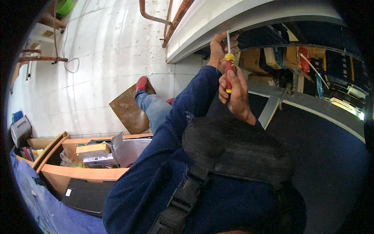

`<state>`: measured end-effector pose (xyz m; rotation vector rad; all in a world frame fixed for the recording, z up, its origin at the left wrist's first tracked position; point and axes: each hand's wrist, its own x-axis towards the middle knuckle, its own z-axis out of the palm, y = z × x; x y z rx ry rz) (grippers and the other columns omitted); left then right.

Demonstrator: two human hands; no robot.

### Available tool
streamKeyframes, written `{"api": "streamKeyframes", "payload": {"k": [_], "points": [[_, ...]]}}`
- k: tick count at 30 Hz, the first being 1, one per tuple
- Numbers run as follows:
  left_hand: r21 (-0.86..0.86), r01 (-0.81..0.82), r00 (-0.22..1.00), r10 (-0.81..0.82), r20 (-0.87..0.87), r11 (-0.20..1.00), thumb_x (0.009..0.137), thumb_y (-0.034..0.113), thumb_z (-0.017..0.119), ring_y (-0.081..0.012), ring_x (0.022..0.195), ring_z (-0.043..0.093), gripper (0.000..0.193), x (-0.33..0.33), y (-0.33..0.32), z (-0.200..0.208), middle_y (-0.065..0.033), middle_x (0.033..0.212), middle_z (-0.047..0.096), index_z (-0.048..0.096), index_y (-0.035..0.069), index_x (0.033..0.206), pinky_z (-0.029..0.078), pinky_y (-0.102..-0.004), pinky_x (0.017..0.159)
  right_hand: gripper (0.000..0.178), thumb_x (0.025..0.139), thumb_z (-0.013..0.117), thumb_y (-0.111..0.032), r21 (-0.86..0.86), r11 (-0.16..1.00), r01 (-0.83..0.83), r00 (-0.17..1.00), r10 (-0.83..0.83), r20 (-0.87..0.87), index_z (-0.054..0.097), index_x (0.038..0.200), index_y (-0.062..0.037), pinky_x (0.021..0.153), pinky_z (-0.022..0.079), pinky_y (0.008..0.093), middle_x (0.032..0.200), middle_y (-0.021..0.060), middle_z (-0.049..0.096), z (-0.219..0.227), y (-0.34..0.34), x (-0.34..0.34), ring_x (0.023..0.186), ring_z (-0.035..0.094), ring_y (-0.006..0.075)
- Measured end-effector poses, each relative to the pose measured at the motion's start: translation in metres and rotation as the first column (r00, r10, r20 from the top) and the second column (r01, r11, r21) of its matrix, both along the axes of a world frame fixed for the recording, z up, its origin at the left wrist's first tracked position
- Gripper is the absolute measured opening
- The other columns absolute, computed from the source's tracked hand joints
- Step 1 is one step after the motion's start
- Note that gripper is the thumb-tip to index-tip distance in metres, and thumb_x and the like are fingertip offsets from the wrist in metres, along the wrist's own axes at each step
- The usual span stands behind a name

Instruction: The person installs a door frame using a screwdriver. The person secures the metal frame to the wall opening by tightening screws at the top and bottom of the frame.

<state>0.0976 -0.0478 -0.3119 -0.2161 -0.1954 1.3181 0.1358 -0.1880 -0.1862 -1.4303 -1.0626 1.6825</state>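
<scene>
My right hand [238, 93] is wrapped round the red and yellow handle of a screwdriver [230, 74]. Its metal shaft points away from me, the tip meeting the underside edge of a long white panel [202, 37]. Just behind the shaft, my left hand [218, 48] is raised to the same edge with fingers bent close to the tip. Whatever those fingers pinch, if anything, is hidden by the shaft and too small to name. Dark blue sleeve covers my left arm up to the wrist.
Right of my hands, a dark space holds cardboard boxes [253, 60] and a red packet [304, 60]. A metal bar [269, 111] runs beside my right wrist. Lower left stands an open wooden drawer [78, 171] with boxes. Rusty metal legs [177, 23] rise near the panel; a brown board [126, 109] lies underfoot.
</scene>
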Motion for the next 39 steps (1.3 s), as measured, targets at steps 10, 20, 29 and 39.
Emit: {"api": "streamKeyframes", "payload": {"k": [10,20,29,39], "points": [[-0.125,-0.049,0.999,0.045,-0.03,0.991,0.09,0.027,0.064,-0.0099,0.046,0.043,0.023,0.017,0.002,0.002,-0.008,0.077,0.064,0.06,0.004,0.092,0.037,-0.0261,0.042,0.03,0.103,0.051,-0.044,-0.129,0.989,0.07,0.977,-0.094,-0.19,0.044,0.11,-0.0162,0.035,0.031,0.0221,0.077,0.0012,0.049,0.0,0.008,0.003,0.044,0.04,0.0063],[-0.057,0.018,0.999,-0.02,-0.039,0.998,0.087,0.03,0.067,-0.0115,0.042,0.039,0.028,0.013,-0.004,0.001,-0.0016,0.056,0.047,0.061,0.003,0.085,0.038,-0.0273,0.042,0.034,0.101,0.054,-0.046,0.128,0.975,0.18,0.966,-0.2,0.163,0.056,0.111,-0.0137,0.033,0.025,0.0236,0.069,-0.0026,0.049,-0.001,0.015,-0.002,0.038,0.034,0.0057],[-0.085,-0.004,0.999,0.001,-0.045,0.996,0.085,0.03,0.069,-0.0104,0.04,0.033,0.026,0.018,-0.002,-0.001,-0.0003,0.05,0.041,0.062,0.004,0.085,0.033,-0.027,0.038,0.039,0.1,0.059,-0.036,0.544,0.625,-0.56,0.266,-0.486,0.832,0.063,0.123,-0.0052,0.057,0.054,0.033,0.091,0.0115,0.07,0.006,0.031,0.015,0.069,0.069,0.0214],[-0.104,-0.023,0.991,0.009,-0.135,0.994,0.091,0.035,0.061,-0.0073,0.04,0.031,0.03,0.007,-0.009,0.007,-0.0034,0.074,0.063,0.066,0.006,0.096,0.028,-0.0218,0.036,0.037,0.101,0.059,-0.031,0.069,0.981,0.184,0.964,-0.194,0.183,0.058,0.129,-0.0073,0.038,0.031,0.0173,0.079,-0.0014,0.054,0.016,0.028,0.016,0.053,0.046,0.0027]]}}
